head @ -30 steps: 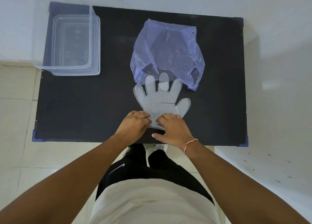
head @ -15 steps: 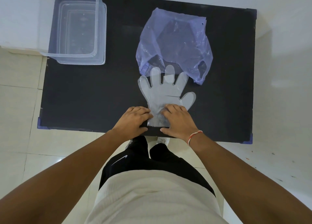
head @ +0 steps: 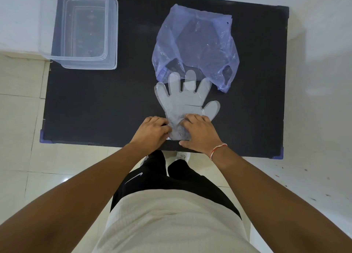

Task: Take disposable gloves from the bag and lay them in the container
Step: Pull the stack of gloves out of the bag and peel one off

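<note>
Black worktop (head: 95, 104) carries it all: the glove stack (head: 182, 102) lies flat outside the purple bag (head: 196, 43), its fingertips touching the bag's mouth. Left hand (head: 152, 132) and right hand (head: 198, 134) have their fingers curled down on its cuff, apparently separating a sheet. Far left, the clear container (head: 112, 33) looks empty, so nothing seems delivered yet

Soft even indoor light, sharp centre, wide-angle bending at edges.
</note>
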